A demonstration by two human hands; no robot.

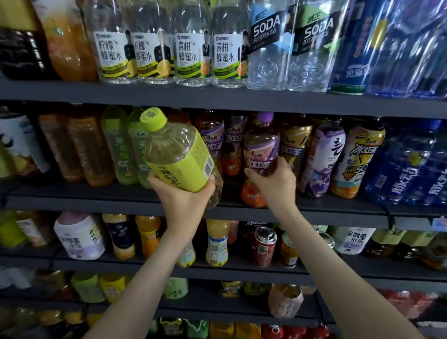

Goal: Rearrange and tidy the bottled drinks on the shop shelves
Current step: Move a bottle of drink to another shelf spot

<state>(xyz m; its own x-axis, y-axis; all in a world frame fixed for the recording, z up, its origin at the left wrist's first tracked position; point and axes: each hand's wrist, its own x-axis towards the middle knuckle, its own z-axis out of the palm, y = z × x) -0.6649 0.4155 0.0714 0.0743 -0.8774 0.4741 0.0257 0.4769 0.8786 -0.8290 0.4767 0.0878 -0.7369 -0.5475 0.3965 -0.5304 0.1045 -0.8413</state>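
Green-labelled tea bottle was tilted off the middle shelf, gripped by the left hand; the right hand clasped a purple-capped bottle in the row. Tidying looked midway: neither bottle was placed, lower shelves seemed jumbled

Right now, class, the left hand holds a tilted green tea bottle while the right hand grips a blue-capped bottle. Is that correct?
The head view shows the right hand gripping a purple-capped iced tea bottle, not a blue-capped one. The left hand does hold the tilted green tea bottle.
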